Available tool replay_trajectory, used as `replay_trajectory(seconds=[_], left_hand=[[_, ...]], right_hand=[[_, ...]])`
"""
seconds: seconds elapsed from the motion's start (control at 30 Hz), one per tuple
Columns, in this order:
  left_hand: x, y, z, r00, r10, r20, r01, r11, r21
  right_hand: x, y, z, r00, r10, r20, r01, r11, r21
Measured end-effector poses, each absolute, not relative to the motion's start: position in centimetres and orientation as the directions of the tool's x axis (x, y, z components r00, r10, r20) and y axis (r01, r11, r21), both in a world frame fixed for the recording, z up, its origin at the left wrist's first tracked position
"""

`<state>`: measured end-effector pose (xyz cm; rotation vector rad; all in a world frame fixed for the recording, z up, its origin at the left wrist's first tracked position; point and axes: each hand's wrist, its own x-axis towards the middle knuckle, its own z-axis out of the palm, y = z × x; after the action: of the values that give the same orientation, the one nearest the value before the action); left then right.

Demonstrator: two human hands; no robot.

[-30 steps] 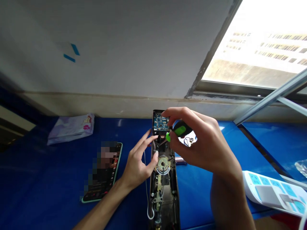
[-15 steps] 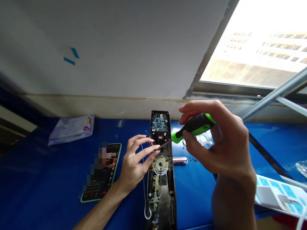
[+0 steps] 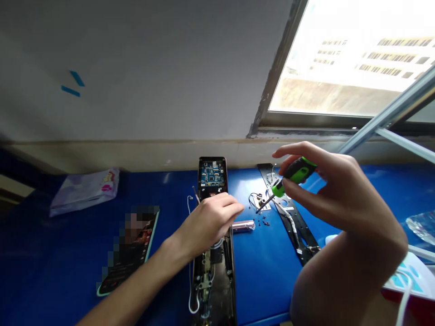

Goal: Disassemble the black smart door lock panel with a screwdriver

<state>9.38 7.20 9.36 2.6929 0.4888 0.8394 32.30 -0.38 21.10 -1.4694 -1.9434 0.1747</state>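
Blue tabletop runs up to a pale wall, with a bright window at the far right. Seen from my head, the lock lies open in front of me, its long axis running straight away toward the wall, with the board at the far end. My left hand rests on its middle, fingers bunched, I judge to keep it from sliding. I cannot tell whether that grip pinches anything. My right hand is raised off to the right, its grip clamped round the handle of the screwdriver, leaving the shaft free. The tool's long axis slants, handle up and right, tip down and left. The tip is over the plate, near the loose screws and well apart from the lock
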Motion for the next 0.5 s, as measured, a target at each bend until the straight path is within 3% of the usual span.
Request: replay_trajectory(seconds=[0.13, 0.3, 0.5], left_hand=[[14.1, 9.4, 11.1, 0.936, 0.352, 0.024, 0.343, -0.924, 0.171], [18.3, 11.2, 10.3, 0.924, 0.378, -0.058, 0.381, -0.922, 0.073], [19.6, 11.4, 8.6, 0.909, 0.402, -0.111, 0.409, -0.912, 0.04]], right_hand=[[34.0, 0.0, 20.6, -0.105, 0.948, 0.301, 0.823, 0.252, -0.508], [34.9, 0.2, 20.3, -0.087, 0.961, 0.264, 0.807, 0.223, -0.546], [35.7, 0.0, 20.2, -0.084, 0.96, 0.267, 0.784, 0.23, -0.576]])
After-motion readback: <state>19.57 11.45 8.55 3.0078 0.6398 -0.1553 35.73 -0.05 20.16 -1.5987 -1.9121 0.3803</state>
